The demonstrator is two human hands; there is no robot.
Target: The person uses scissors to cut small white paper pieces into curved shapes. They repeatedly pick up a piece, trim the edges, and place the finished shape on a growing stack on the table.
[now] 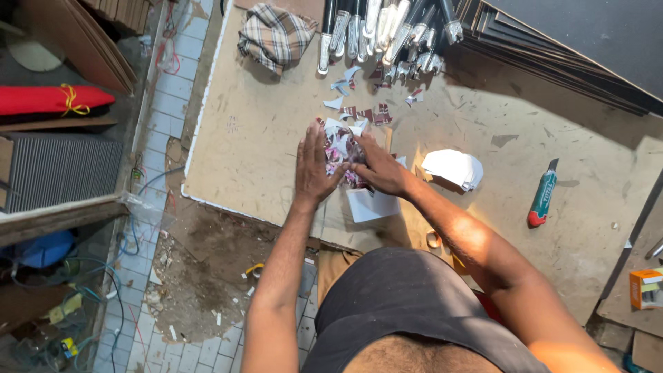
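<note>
Scraps of cut paper (343, 148), white with dark red print, lay heaped near the front edge of the worn board table (497, 131), and both my hands were on them. My left hand (314, 169) lay flat against the left side of the heap, fingers (312, 141) stretched out and close together, gripping nothing. My right hand (378, 168) pressed in from the other side, fingers spread and slightly bent over the pile; I could not tell whether any scrap was pinched under them. The two hands nearly met across the heap.

More loose scraps (366, 110) were scattered just beyond, toward a row of shiny metal pieces (387, 31) at the far edge. A checked cloth (275, 34) sat bunched beside that row. A white sheet (371, 205) lay under my right wrist, and a small stack of white paper (454, 168) rested near my right forearm. Farther right, well apart from my hands, lay a green and red utility knife (542, 195). Dark boards (552, 48) were stacked at the far right corner.
</note>
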